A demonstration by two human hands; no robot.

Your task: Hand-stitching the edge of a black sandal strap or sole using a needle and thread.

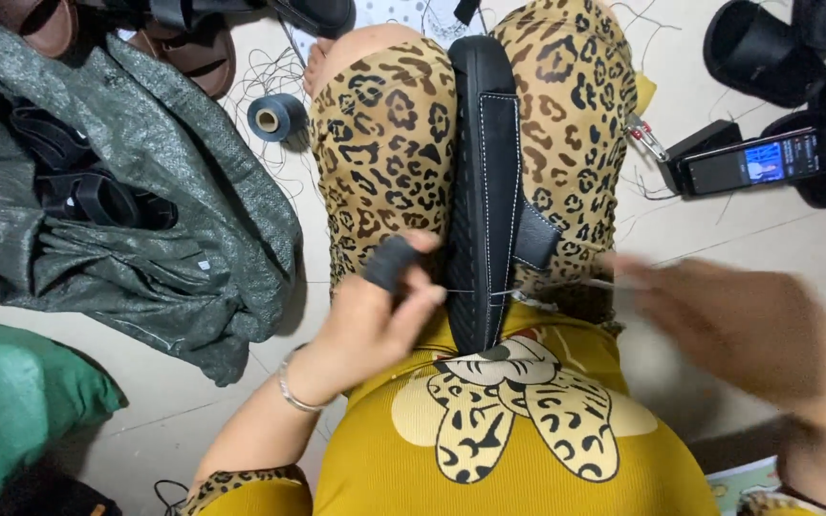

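A big grey-green woven plastic sack (145, 182) lies crumpled on the pale floor (748, 239) at the left, with black sandal straps (78, 191) peeking out of its folds. Below it sits a soft green bag (11, 401).

The person sits with both knees up, in leopard-print trousers (384, 143) and a yellow top with a cartoon mouse picture (518, 401). Squeezed upright between the knees is a long black sandal sole with a black strap and white stitching (485, 182).

The right hand (757, 330) is out to the right of the sandal and looks blurry. A thin white thread (566, 285) runs from the sandal toward it, but I cannot tell how the fingers grip it.

The left hand (380, 311) rests against the left side of the sandal. Its fingers are curled in close, and the pointing finger wears a black finger cover (392, 263). It seems to pinch the thread right at the sole's edge. A silver bangle (293, 392) sits on that wrist.

More black sandals (776, 48) lie at the top right. Near them a small phone with a lit screen (757, 161) leans on a black stand. A little blue-grey spool of thread (274, 117) lies beside the left knee.
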